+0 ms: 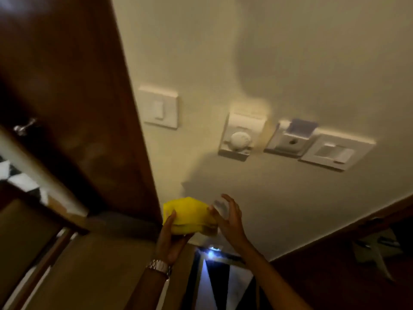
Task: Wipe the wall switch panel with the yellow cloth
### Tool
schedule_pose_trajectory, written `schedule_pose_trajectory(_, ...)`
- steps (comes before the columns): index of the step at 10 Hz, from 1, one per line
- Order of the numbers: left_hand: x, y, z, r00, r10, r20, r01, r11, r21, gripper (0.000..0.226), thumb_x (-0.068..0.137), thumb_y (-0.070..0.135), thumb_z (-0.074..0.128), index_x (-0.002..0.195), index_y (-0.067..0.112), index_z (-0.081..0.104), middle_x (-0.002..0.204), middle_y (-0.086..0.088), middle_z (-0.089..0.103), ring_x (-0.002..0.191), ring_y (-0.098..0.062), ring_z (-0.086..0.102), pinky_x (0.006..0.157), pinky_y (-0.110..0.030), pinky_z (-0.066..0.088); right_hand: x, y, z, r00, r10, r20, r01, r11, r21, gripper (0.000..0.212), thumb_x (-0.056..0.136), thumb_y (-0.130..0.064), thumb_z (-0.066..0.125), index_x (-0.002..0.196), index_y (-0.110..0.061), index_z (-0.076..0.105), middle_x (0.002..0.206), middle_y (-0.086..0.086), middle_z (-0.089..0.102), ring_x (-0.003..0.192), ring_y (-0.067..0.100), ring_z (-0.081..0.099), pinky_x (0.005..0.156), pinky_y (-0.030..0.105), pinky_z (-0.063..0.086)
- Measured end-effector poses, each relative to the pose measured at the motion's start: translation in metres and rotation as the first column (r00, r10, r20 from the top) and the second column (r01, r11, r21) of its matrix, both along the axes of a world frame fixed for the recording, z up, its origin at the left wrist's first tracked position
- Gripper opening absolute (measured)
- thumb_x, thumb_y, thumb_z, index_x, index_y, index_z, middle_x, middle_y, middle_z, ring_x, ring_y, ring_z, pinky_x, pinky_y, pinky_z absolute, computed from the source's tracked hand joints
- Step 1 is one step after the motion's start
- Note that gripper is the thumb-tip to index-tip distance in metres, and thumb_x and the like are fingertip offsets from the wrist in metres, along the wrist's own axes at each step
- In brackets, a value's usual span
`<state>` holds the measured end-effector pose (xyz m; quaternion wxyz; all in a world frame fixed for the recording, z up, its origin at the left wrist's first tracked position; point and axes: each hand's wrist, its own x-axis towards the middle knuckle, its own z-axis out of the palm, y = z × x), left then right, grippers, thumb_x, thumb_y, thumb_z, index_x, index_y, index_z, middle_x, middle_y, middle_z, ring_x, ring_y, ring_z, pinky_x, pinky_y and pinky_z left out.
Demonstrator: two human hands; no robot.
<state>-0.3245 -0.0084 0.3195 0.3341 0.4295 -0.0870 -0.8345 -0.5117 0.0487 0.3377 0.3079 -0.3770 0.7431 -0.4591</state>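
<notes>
Head view: I look at a cream wall (290, 63), with a dark wooden door frame (73, 97) filling the upper left of the frame.
Yellow cloth (190, 214): folded into a pad, low in the frame at centre, well below every panel and not touching the wall.
Left hand (171, 238): fingers closed under and around the cloth, thumb pressed on its left edge; a metal watch (159, 266) sits on the wrist.
Right hand (230, 217): fingers spread and curled, nothing held. Fingertips are at the cloth's right edge — motion blur hides whether they touch it.
Wall switch panel (161, 107): white, single rocker, left of centre, nearest the door frame.
Other fittings: a round dial control (240, 136), a small socket unit (290, 139) and a wider switch plate (335, 152) run in a row toward the right of the frame.
Step in hand: preparation — I judge the cloth is being readied for wiping; no panel has been contacted.
Next move: lift the cloth to the chosen panel and press it flat with light pressure, so the rocker is not tripped. Which panel the task means I cannot tell.
</notes>
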Motion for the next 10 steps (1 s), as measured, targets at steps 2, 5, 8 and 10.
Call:
schedule_pose_trajectory(2, 0.125, 0.022, -0.082, 0.936, 0.347, -0.058, -0.336, 0.93, 0.146, 0.047, 0.106, 0.041, 0.046, 0.138, 0.008, 0.057, 0.136, -0.025, 0.063, 0.119, -0.041, 0.066, 0.085, -0.05, 0.064, 0.104, -0.047, -0.101, 0.671, 0.063, 0.739, -0.472, 0.805, 0.36, 0.043, 0.093, -0.035, 0.065, 0.133, -0.02, 0.059, 0.116, 0.007, 0.071, 0.096, 0.022, 0.067, 0.088, 0.041, 0.052)
schedule_pose_trajectory(5, 0.259, 0.081, -0.259, 0.611, 0.282, 0.74, -0.398, 0.917, -0.02, 0.052, 0.096, 0.047, 0.074, 0.133, 0.025, 0.045, 0.145, -0.024, 0.05, 0.12, -0.04, 0.056, 0.088, -0.053, 0.052, 0.267, -0.111, -0.263, 0.673, 0.716, 0.187, -0.719, 0.574, 0.392, 0.031, 0.092, 0.009, 0.057, 0.122, 0.003, 0.056, 0.125, 0.024, 0.058, 0.115, 0.034, 0.057, 0.092, 0.029, 0.046)
schedule_pose_trajectory(8, 0.305, 0.1, -0.394, -0.265, -0.228, 0.937, 0.615, 0.709, 0.346, 0.06, 0.114, 0.04, 0.035, 0.162, 0.041, 0.0, 0.109, -0.011, 0.07, 0.085, -0.029, 0.069, 0.068, -0.036, 0.053, 0.299, -0.069, -0.409, 0.142, 0.93, -0.339, -0.63, 0.349, 0.693, 0.047, 0.1, -0.03, 0.045, 0.147, -0.032, 0.042, 0.163, 0.016, 0.021, 0.148, 0.036, 0.022, 0.115, 0.049, 0.025)
schedule_pose_trajectory(10, 0.291, 0.047, -0.313, -0.536, -0.093, 0.839, 0.725, 0.459, 0.514, 0.073, 0.11, 0.056, 0.041, 0.164, 0.028, -0.001, 0.12, -0.008, 0.069, 0.102, -0.025, 0.066, 0.079, -0.035, 0.051, 0.255, -0.094, -0.313, 0.061, 0.818, -0.572, -0.7, 0.444, 0.56, 0.064, 0.081, -0.048, 0.078, 0.138, -0.024, 0.059, 0.146, 0.02, 0.053, 0.136, 0.04, 0.051, 0.11, 0.059, 0.042)
